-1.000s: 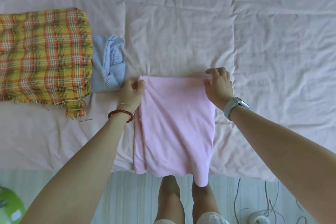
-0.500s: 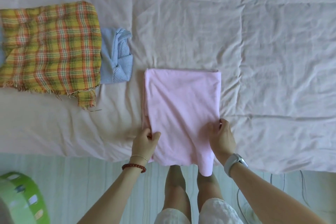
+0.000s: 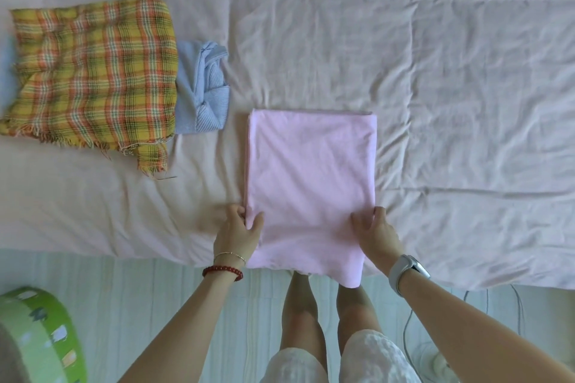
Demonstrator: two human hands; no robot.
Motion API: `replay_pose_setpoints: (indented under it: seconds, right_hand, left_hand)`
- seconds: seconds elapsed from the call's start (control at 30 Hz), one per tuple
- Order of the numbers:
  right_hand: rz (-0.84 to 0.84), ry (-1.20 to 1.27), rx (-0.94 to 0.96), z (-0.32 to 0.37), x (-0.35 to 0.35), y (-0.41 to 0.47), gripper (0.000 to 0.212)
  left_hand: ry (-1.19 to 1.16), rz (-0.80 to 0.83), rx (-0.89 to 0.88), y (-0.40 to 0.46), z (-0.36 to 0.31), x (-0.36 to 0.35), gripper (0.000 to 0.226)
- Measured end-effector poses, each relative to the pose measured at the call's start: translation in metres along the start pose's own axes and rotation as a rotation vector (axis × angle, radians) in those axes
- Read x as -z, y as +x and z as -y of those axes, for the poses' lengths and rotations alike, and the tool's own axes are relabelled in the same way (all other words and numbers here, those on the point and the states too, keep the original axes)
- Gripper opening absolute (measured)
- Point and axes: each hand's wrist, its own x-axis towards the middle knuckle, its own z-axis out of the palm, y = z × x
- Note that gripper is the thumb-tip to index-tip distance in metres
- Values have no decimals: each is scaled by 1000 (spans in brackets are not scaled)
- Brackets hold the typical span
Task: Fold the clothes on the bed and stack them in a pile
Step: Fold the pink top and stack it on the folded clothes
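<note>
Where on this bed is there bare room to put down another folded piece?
Bare bed lies right of the pink cloth and beyond its far edge. A smaller patch lies below the plaid cloth. It is crowded at far left, where plaid covers the blue garment, and where both hands grip the pink cloth.

Both arms are bare to the edge of the view, with no sleeves showing. The left wrist carries two bracelets: a thin gold-toned chain (image 3: pixel 229 256) and, just behind it, a string of round dark red beads (image 3: pixel 222 271). The right wrist wears a smartwatch (image 3: pixel 410 270) with a pale grey band and a rounded rectangular case of dark glass. Lower down, white textured shorts (image 3: pixel 339 362) with a lacy weave cover the upper legs, and the knees and shins below them are bare.
</note>
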Motion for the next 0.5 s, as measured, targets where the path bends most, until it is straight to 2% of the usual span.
replay_pose_setpoints:
  seconds: [0.1, 0.2, 0.27, 0.37, 0.5]
  right_hand:
    - [153, 101, -28, -16, 0, -4, 37]
    - [209, 14, -44, -34, -2, -7, 35]
    - [100, -87, -41, -39, 0, -6, 26]
    - [-149, 4, 1, -29, 15, 1, 23]
    - [-243, 155, 191, 18, 46, 36, 33]
  left_hand:
    - [73, 83, 30, -3, 2, -3, 31]
    - [192, -25, 47, -14, 8, -4, 21]
    - [199, -92, 34, -19, 5, -3, 16]
    - [114, -197, -69, -11, -15, 3, 34]
    - [40, -158, -275, 33, -70, 17, 55]
